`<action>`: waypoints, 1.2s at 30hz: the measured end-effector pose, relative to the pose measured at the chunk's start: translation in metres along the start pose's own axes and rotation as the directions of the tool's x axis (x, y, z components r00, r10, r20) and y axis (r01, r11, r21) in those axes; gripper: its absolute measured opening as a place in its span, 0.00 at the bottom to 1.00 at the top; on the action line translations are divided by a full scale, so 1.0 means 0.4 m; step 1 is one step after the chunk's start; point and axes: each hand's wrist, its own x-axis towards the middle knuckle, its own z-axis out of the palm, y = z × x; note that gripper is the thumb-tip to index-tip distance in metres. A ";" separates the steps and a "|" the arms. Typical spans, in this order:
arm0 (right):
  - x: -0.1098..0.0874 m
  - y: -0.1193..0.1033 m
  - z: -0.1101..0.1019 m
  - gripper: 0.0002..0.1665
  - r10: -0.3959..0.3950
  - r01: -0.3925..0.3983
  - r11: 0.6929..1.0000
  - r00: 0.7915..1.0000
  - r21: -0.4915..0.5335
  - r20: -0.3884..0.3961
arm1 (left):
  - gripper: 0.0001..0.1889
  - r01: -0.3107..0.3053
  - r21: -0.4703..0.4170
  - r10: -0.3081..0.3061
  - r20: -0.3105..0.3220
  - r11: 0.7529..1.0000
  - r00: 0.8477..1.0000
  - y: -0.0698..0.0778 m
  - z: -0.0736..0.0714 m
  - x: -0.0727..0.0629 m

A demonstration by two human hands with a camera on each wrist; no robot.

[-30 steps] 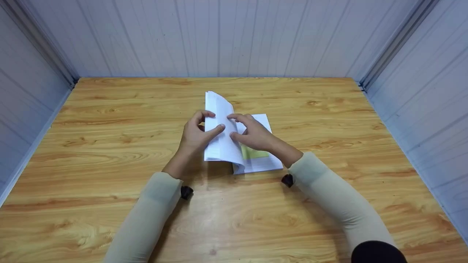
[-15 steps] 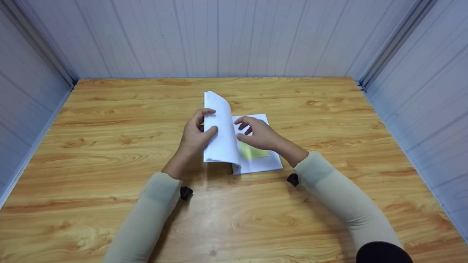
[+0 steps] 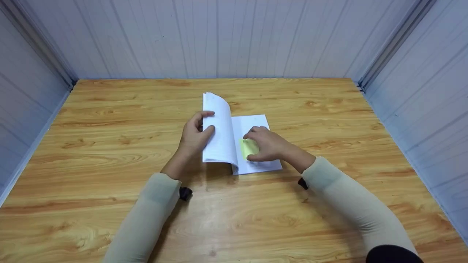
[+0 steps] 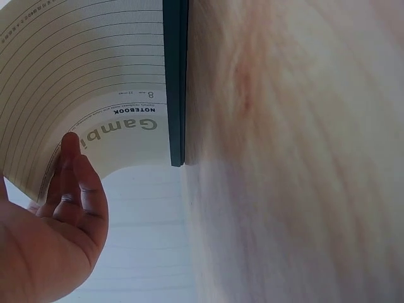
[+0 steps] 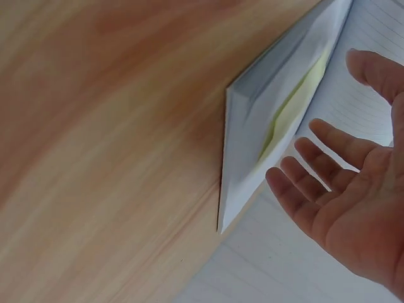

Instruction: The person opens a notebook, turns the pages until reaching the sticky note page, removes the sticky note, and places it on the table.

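An open lined notebook lies on the table, its right side flat and a curved sheaf of pages lifted on the left. My left hand holds that sheaf, thumb on the near face and fingers behind; printed lettering shows on the back of the pages in the left wrist view. Over the flat page hovers my right hand, thumb and fingers spread about a yellow sticky note. In the right wrist view the fingers stand apart from the note, one edge of which rises off the page.
The wood-grain table extends around the notebook on all sides. Pale panelled walls stand behind it and at both sides. A dark notebook spine or cover edge shows in the left wrist view.
My right hand has left the lifted pages, moved right and down, and come over the yellow sticky note. My left hand keeps its hold on the pages and has barely moved.
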 end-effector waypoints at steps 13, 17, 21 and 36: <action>0.013 0.005 0.016 0.39 0.016 -0.013 0.997 0.999 -0.071 0.034 | 0.20 0.024 0.021 -0.024 -0.004 0.999 1.000 0.007 -0.006 -0.006; 0.015 0.004 0.015 0.38 0.017 -0.015 0.998 0.999 -0.069 0.036 | 0.20 0.014 0.015 -0.014 -0.015 1.000 1.000 -0.004 -0.006 -0.002; 0.017 0.006 0.017 0.38 0.022 -0.019 0.997 0.999 -0.070 0.037 | 0.20 0.024 0.016 -0.024 -0.015 1.000 1.000 -0.002 -0.005 -0.004; 0.019 0.016 0.016 0.32 0.000 0.000 1.000 1.000 -0.029 0.014 | 0.20 0.005 0.053 -0.005 -0.008 0.999 1.000 -0.004 -0.019 -0.005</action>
